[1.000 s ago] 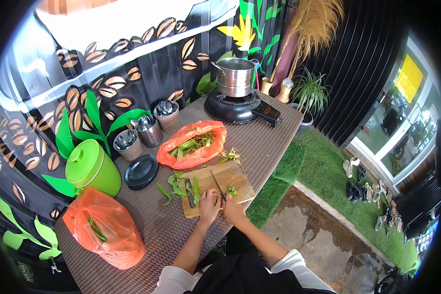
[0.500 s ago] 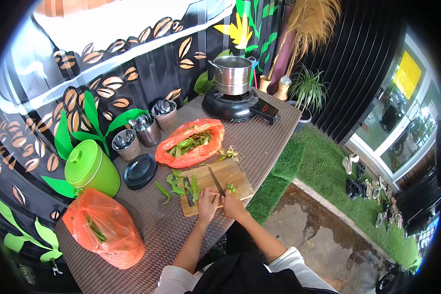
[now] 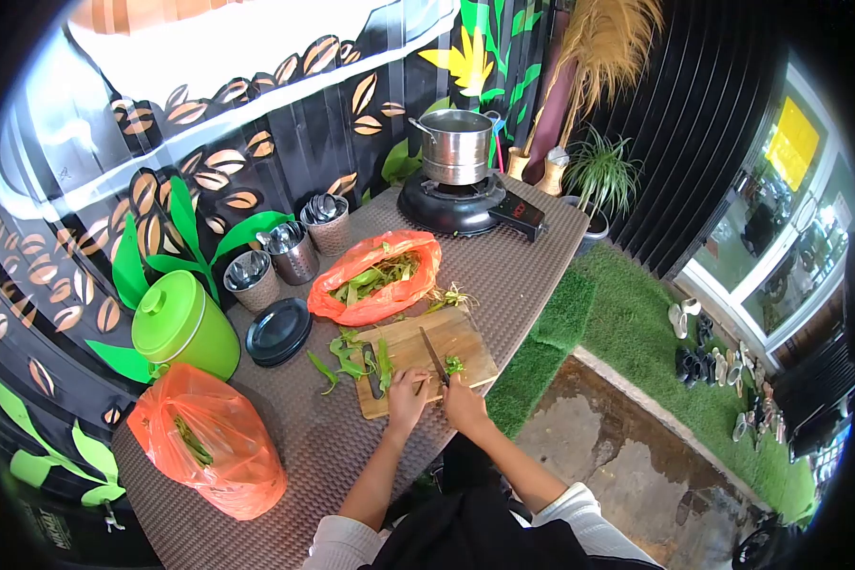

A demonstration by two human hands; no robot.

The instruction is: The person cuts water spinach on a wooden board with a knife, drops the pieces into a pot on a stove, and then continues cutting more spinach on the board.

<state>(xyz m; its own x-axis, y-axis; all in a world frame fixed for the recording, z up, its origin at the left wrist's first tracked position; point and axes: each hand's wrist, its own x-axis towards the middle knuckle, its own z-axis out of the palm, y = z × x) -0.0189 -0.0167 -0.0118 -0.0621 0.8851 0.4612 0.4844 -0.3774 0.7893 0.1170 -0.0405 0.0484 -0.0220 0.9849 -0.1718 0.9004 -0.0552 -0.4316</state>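
Note:
A wooden cutting board (image 3: 413,351) lies near the table's front edge. My right hand (image 3: 464,404) is closed round the handle of a knife (image 3: 433,351), whose blade points away over the board. Just left of it, my left hand (image 3: 408,395) rests at the board's near edge, fingers bent together; what they hold, if anything, is too small to make out. Chopped green pieces (image 3: 455,364) lie right of the blade. Green leaves (image 3: 351,357) are spread over the board's left side and the table beside it. Behind the board sits an open orange bag (image 3: 375,280) of greens.
A tied orange bag (image 3: 209,442), a green lidded bucket (image 3: 184,325) and dark plates (image 3: 278,331) stand at left. Cutlery cups (image 3: 292,249) line the wall. A steel pot (image 3: 455,149) sits on a black stove (image 3: 451,204) at the far end.
The view has shifted slightly. My left hand has drawn a little away from the knife, and the knife has moved slightly right across the board with my right hand.

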